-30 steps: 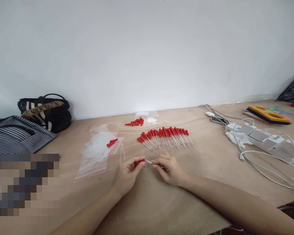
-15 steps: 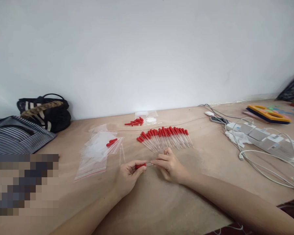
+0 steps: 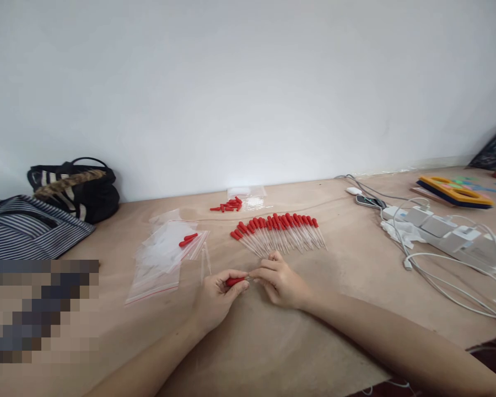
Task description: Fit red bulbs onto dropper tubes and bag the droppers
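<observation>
Red bulb (image 3: 235, 282): pinched in the left hand (image 3: 216, 298), on the near side of the dropper row (image 3: 276, 223).
Clear tube (image 3: 248, 278): pinched in the right hand (image 3: 281, 284), close by the bulb's mouth; mostly hidden.
Loose bulbs (image 3: 184, 242): two, on plastic bags (image 3: 155, 275) left of the row.
Handling: best kept in line, held near the joint, eased gently; thin tube could bend.

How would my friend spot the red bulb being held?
Start at the brown table, then find the person's left hand, just left of the right hand. The red bulb is pinched there. It's the only one seen in a hand; other bulbs lie on the table or plastic bags.
</observation>
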